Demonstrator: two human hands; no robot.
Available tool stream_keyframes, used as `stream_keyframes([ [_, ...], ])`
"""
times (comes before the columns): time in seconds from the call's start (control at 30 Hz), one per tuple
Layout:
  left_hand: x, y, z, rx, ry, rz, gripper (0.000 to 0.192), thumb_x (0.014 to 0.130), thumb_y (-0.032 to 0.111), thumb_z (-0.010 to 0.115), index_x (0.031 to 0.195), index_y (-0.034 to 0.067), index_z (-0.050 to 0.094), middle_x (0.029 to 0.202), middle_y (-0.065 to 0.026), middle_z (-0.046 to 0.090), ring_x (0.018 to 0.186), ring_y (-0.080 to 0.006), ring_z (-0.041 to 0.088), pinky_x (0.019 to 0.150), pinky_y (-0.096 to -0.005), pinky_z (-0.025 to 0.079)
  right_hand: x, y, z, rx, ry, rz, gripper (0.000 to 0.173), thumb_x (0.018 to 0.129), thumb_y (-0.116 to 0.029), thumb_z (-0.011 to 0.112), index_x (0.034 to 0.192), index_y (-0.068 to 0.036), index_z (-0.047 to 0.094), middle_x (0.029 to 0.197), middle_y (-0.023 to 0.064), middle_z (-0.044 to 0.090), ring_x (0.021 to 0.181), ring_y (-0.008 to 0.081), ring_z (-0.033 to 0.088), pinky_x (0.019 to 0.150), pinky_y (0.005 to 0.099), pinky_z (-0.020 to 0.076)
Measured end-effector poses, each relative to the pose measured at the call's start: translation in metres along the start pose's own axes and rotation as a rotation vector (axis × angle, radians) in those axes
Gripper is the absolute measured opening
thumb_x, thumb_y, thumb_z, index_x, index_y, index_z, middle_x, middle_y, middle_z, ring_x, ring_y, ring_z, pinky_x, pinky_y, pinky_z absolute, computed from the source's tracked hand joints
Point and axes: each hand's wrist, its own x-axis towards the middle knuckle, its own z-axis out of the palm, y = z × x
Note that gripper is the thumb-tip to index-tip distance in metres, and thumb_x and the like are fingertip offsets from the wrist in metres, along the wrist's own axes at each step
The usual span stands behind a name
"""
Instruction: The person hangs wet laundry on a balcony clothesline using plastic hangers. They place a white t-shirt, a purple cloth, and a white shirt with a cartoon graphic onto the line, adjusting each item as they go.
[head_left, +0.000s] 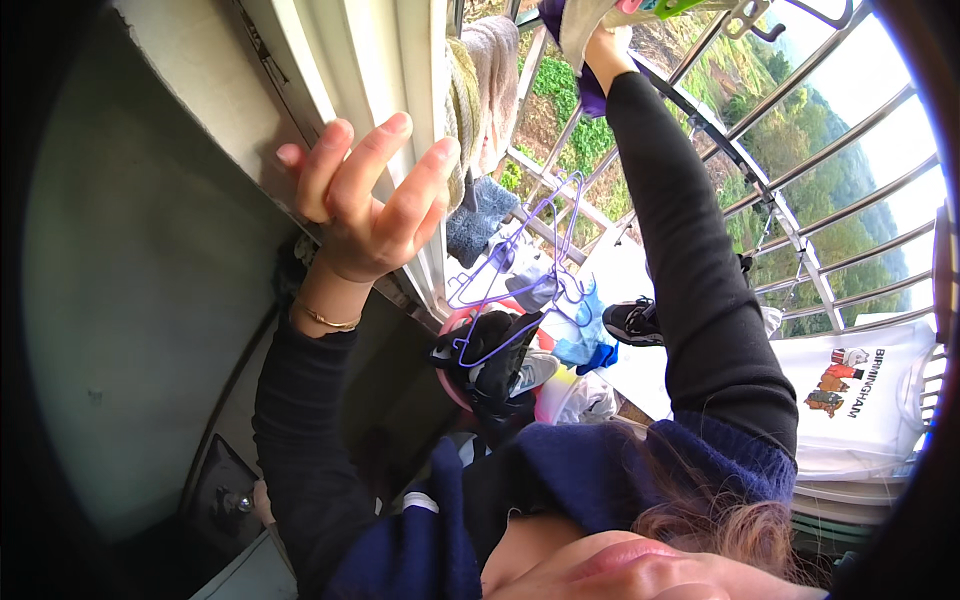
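My left hand (375, 191) is raised before a white ribbed panel (367, 60), fingers apart and bent, nothing visible in it. A gold-coloured bracelet (330, 321) circles that wrist. My right hand (609, 46) reaches to the top edge, against a beige and purple cloth item (581, 34). That item hides most of its fingers, so I cannot tell its grip. Next to it are a green plastic piece (675, 6) and a grey hook-shaped piece (744, 19). Lower down, between my arms, are several purple wire hangers (517, 244).
Metal bars (817, 124) enclose the right side. Towels (491, 82) hang beside the panel. Below are a pink basin (452, 386) with dark items, a grey-white shoe (534, 373) and a black shoe (634, 321). A printed white T-shirt (877, 442) hangs at right.
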Motion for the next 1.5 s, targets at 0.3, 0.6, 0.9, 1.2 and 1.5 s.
stream_keyframes([
  [0.3,-0.006,-0.008,-0.004,0.076,0.064,0.038,0.031,0.079,0.013,0.071,0.098,0.037,0.064,0.11,0.0035,0.057,0.126,-0.0242,0.04,0.118,-0.0473,0.006,-0.11,-0.051,0.024,0.157,-0.278,0.085,0.023,0.082,-0.022,0.063,0.103,-0.011,0.063,0.11,0.0164,0.052,0.103,0.0399,0.054,0.085,0.0478,0.0506],
  [0.6,-0.008,-0.021,0.001,0.096,0.084,0.208,0.031,0.082,0.004,0.066,0.097,0.03,0.057,0.125,-0.0092,0.048,0.136,-0.0348,0.029,0.119,-0.0494,0.003,-0.087,-0.098,0.106,0.68,0.295,0.549,0.067,0.072,-0.003,0.074,0.128,-0.01,0.038,0.124,0.0274,0.033,0.11,0.0473,0.045,0.093,0.0499,0.0436],
  [0.9,-0.009,-0.032,0.014,0.024,0.118,0.231,0.023,0.085,0.01,0.066,0.101,0.025,0.058,0.126,-0.0129,0.049,0.13,-0.0308,0.035,0.114,-0.0436,0.019,-0.249,-0.13,0.168,0.572,-0.137,0.729,0.043,0.073,-0.026,0.077,0.108,-0.012,0.056,0.109,0.0181,0.049,0.099,0.0404,0.055,0.086,0.0476,0.0461],
  [1.2,-0.012,-0.027,-0.011,0.068,-0.056,0.013,0.016,0.082,0.01,0.067,0.096,0.018,0.066,0.114,-0.0121,0.06,0.118,-0.0185,0.044,0.111,-0.0363,0.022,-0.162,-0.115,0.11,0.749,-0.287,0.763,0.077,0.06,-0.048,0.079,0.116,-0.001,0.054,0.119,0.0248,0.052,0.116,0.0387,0.048,0.101,0.0437,0.0403],
  [1.5,-0.009,-0.031,-0.009,0.036,-0.091,0.018,0.017,0.079,0.007,0.065,0.091,0.019,0.069,0.111,-0.0072,0.065,0.116,-0.0158,0.045,0.11,-0.0349,0.022,-0.187,-0.032,0.167,0.652,-0.463,0.502,0.037,0.075,-0.015,0.059,0.103,0.008,0.059,0.099,0.0275,0.066,0.101,0.0376,0.064,0.089,0.0411,0.0491],
])
